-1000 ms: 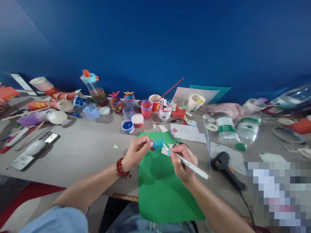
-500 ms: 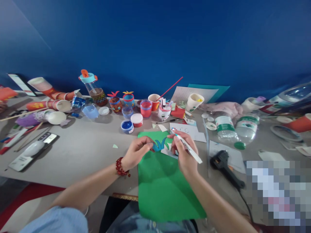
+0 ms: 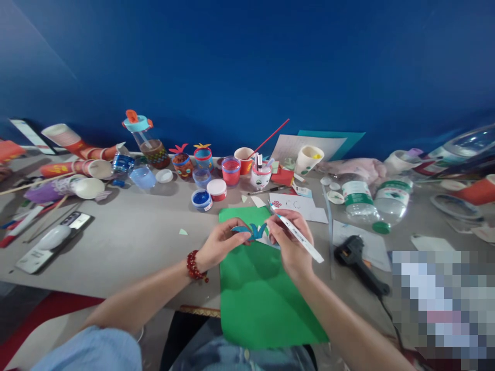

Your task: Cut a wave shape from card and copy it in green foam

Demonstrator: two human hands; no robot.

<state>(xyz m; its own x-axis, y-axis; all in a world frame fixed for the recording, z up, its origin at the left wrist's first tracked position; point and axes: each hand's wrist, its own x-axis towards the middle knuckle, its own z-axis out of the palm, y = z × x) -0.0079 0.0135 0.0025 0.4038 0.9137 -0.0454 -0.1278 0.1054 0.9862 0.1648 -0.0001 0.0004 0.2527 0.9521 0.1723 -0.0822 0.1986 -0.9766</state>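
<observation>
blue cutout: small leafy paper shape (image 3: 250, 230), held just above the far end of the green sheet, between the two hands
feel of it: looks paper-thin and basically weightless, floppy at the pointy fronds, so I'd guess it creases or tears if you squeeze the tips. Best held at the solid base, flat between thumb and finger
left hand: left hand (image 3: 218, 243) pinches the cutout's left edge with thumb and fingertips, red bead bracelet (image 3: 192, 266) on the wrist
right hand: right hand (image 3: 291, 242) is closed around a white marker (image 3: 299, 238), tip pointing toward the cutout; fingers look like they're touching the cutout's right side, hard to be sure
green sheet: green sheet (image 3: 257, 283) lies flat under the hands and hangs over the near edge of the table (image 3: 127, 242)
nearby: blue paint pot (image 3: 202, 199) and red-and-white pot (image 3: 217, 189) just beyond the sheet, black glue gun (image 3: 358, 263) to the right, plastic bottles (image 3: 373, 202) lying behind it
</observation>
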